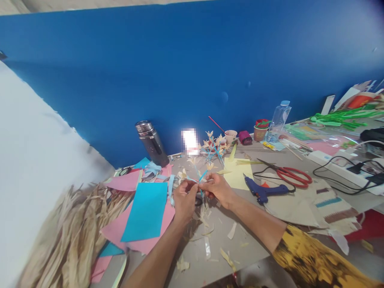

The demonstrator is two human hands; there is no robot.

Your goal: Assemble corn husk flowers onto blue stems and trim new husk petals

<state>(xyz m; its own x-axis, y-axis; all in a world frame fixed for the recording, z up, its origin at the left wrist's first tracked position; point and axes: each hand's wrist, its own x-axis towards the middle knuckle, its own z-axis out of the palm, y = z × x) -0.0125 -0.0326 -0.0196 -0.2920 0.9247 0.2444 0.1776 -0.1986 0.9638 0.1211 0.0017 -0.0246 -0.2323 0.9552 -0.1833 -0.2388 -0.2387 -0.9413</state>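
Both my hands meet over the middle of the grey table (210,248). My left hand (184,200) and my right hand (216,189) are closed in pinches on a small craft stem (200,176) made of blue strips with pale dried-leaf flowers. A light blue paper strip (171,190) hangs beside my left hand. Behind them stands a finished bunch of the same blue-stemmed flowers (213,147). Pale leaf scraps (207,230) lie on the table under my hands.
Dried husks (72,236) pile at the left beside pink and blue paper sheets (146,210). A dark flask (151,142), a yellow sheet (238,174), a blue glue gun (264,192), red scissors (292,176), a water bottle (279,120), cups and cables are spread around. A blue wall (180,68) is behind.
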